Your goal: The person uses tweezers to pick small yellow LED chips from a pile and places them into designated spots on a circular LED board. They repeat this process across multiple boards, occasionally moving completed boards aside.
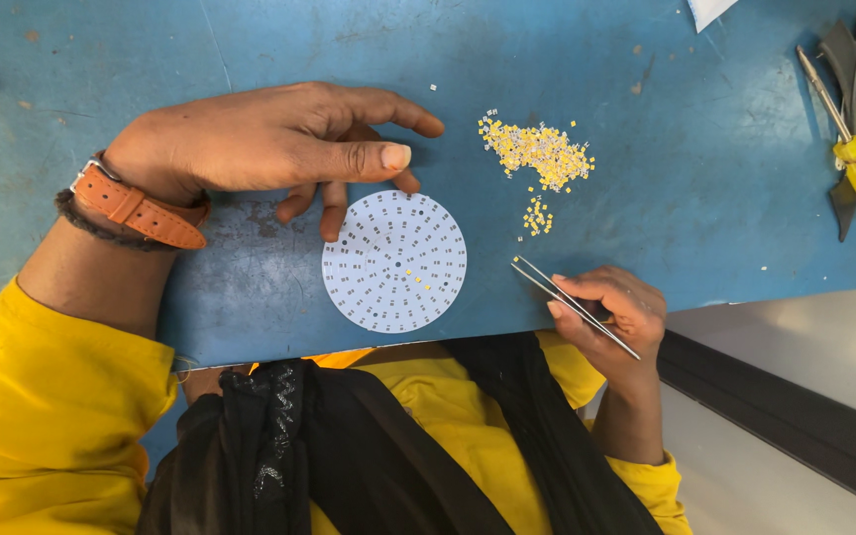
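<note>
Pinning round white board (394, 261) at table (695, 198) front edge, left hand (269, 149) fingers spread flat; right hand (611, 312) pinching tweezers (572, 303), yellow chip pile (539, 154) near

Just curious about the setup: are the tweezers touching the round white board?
Apart. The head view shows bare blue table between the tweezers tip and the round white board.

My left hand (269, 149) rests fingertips on the upper edge of the round white circuit board (394, 261) on the blue table (646, 119). My right hand (611, 317) pinches steel tweezers (572, 302) (tips pointing toward the board). A heap of small yellow components (539, 154) lies just beyond.
</note>
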